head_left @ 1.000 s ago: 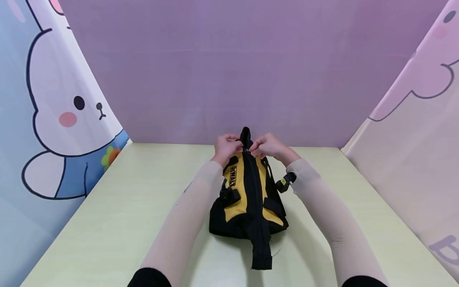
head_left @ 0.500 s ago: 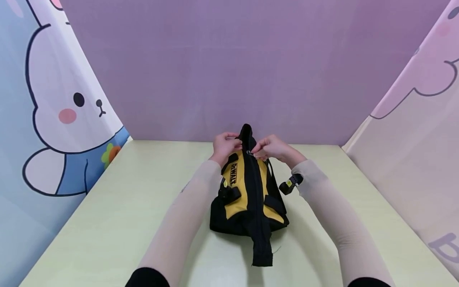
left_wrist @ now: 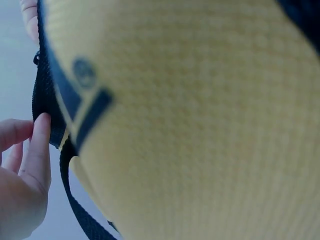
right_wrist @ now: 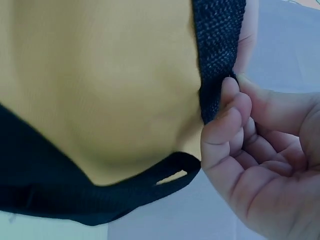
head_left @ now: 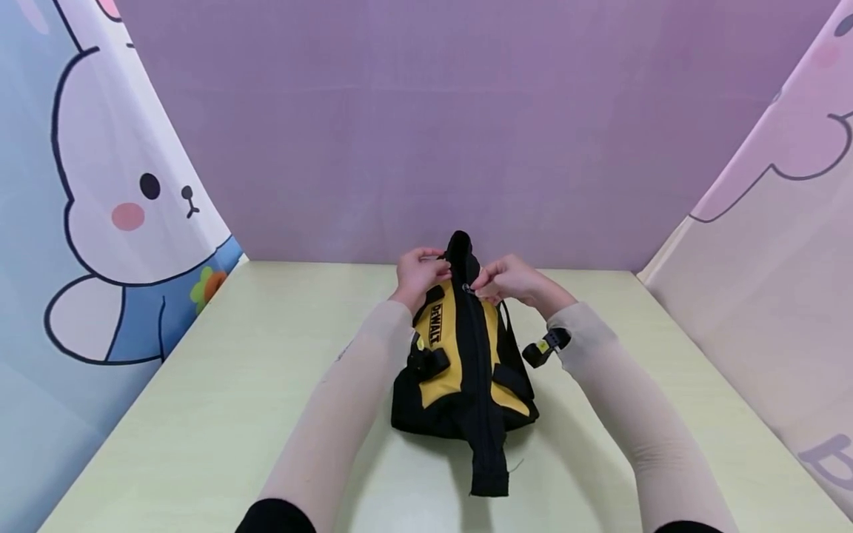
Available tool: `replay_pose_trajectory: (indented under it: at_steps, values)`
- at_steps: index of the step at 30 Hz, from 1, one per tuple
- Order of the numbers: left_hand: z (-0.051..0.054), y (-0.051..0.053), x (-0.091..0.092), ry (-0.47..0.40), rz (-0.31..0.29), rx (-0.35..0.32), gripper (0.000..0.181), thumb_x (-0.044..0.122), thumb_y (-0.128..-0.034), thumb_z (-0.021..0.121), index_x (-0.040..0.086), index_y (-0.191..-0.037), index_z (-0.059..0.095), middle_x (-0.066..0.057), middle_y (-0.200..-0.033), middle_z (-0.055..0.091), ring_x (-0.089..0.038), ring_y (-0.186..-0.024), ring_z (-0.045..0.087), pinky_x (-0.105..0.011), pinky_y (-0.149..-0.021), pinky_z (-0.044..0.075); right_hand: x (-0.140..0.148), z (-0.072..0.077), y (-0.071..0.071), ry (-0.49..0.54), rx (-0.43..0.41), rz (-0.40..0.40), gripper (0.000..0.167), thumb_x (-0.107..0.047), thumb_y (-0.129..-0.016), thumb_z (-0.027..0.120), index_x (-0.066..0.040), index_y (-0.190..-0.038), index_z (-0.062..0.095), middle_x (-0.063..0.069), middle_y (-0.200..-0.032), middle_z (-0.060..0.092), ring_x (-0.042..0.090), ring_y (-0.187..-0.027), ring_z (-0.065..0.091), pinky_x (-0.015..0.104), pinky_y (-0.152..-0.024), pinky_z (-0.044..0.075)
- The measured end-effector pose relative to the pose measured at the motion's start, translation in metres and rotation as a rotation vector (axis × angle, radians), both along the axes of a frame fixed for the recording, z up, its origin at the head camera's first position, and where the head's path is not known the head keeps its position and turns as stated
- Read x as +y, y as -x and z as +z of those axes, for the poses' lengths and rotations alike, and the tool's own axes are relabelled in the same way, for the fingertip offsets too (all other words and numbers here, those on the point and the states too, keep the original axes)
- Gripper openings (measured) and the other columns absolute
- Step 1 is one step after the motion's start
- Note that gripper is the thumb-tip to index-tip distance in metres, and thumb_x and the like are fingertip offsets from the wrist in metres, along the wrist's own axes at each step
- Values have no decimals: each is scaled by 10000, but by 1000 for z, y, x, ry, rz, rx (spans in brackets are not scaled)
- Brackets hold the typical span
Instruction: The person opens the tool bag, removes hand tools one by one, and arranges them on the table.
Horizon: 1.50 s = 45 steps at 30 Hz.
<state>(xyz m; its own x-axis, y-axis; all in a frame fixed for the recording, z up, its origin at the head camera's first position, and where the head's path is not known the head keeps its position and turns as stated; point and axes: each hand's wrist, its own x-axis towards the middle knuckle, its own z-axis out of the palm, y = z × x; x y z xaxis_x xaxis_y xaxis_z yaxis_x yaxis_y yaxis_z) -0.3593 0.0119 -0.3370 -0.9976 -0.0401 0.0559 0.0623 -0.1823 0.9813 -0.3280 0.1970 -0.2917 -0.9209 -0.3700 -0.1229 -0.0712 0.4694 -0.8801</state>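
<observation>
A yellow and black DeWalt tool bag stands on the table, its zipper running lengthwise along the top. At the far end my left hand pinches the bag's black top edge between thumb and fingers. Just right of the zipper, my right hand pinches the small metal zipper pull. Beyond the pull, the black zipper band gapes and stands up. In the left wrist view the left hand grips black webbing. Curled fingers of the right hand meet the black band in the right wrist view.
The pale table reaches back to a purple wall panel. Cartoon-printed cloths flank it, a rabbit cloth at left and a pink and white one at right. A black zipper end tab hangs towards me.
My right hand has moved slightly right and towards me along with the zipper pull. The gap at the bag's far end has widened. My left hand has stayed about where it was.
</observation>
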Motion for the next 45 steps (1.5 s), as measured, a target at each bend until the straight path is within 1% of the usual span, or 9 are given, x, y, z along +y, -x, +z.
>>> replay_pose_trajectory:
  at_steps: [5, 12, 14, 20, 25, 31, 35, 40, 45]
  values:
    - [-1, -2, 1, -15, 15, -8, 251, -53, -901, 679, -65, -1148, 640, -200, -970, 689, -171, -699, 671, -321, -740, 601, 1, -2, -2, 51, -55, -11, 95, 88, -919, 605, 148, -977, 651, 79, -864, 640, 169, -659, 582, 282, -614, 521]
    - [4, -3, 2, 1, 34, -3, 244, -55, -899, 675, -73, -1139, 638, -204, -977, 693, -166, -698, 658, -311, -721, 602, 3, -6, -6, 37, -15, -4, 90, 79, -907, 624, 136, -959, 671, 83, -840, 657, 173, -664, 596, 287, -623, 538]
    - [5, -2, 1, 8, 32, -3, 250, -51, -900, 674, -74, -1146, 635, -200, -977, 691, -168, -708, 657, -309, -723, 602, 4, -6, -9, 27, -4, 11, 72, 76, -905, 629, 118, -935, 679, 75, -817, 663, 175, -659, 592, 291, -621, 536]
    - [6, 0, -2, 12, 18, -6, 254, -32, -911, 674, -63, -1159, 628, -182, -999, 683, -174, -742, 663, -306, -739, 599, 9, -8, -20, 19, -14, 56, 60, 70, -901, 636, 81, -894, 695, 48, -776, 672, 173, -637, 585, 286, -610, 532]
    - [9, 0, -4, -11, 12, -7, 251, -48, -908, 668, -61, -1154, 620, -195, -1029, 677, -178, -748, 659, -320, -757, 598, 12, -8, -27, 19, -1, 88, 52, 73, -888, 649, 87, -893, 699, 42, -755, 674, 157, -616, 581, 290, -591, 530]
    - [6, 2, -5, -38, 12, -11, 204, -76, -891, 671, -27, -1084, 623, -170, -991, 676, -165, -715, 656, -294, -716, 599, 15, -8, -39, 14, 2, 119, 48, 73, -883, 655, 84, -894, 700, 48, -747, 668, 149, -592, 556, 279, -563, 506]
    - [6, 2, -7, -51, 1, -22, 237, -89, -885, 671, -39, -1110, 618, -185, -1007, 676, -167, -711, 655, -305, -723, 601, 17, -9, -44, 11, 3, 152, 49, 76, -884, 656, 83, -893, 704, 52, -755, 669, 151, -592, 564, 293, -567, 515]
    - [5, 2, -10, -54, -3, -24, 286, -86, -888, 673, -60, -1165, 604, -205, -1033, 679, -169, -719, 657, -312, -737, 601, 17, -8, -52, -8, 33, 198, 50, 87, -875, 662, 110, -895, 701, 60, -746, 665, 148, -586, 562, 284, -565, 523]
    - [4, 2, -12, -73, -5, -29, 244, -89, -886, 677, -16, -1108, 609, -193, -1001, 683, -167, -712, 656, -308, -731, 601, 18, -8, -56, -9, 38, 229, 43, 88, -873, 667, 113, -887, 699, 81, -745, 673, 142, -581, 566, 290, -568, 527]
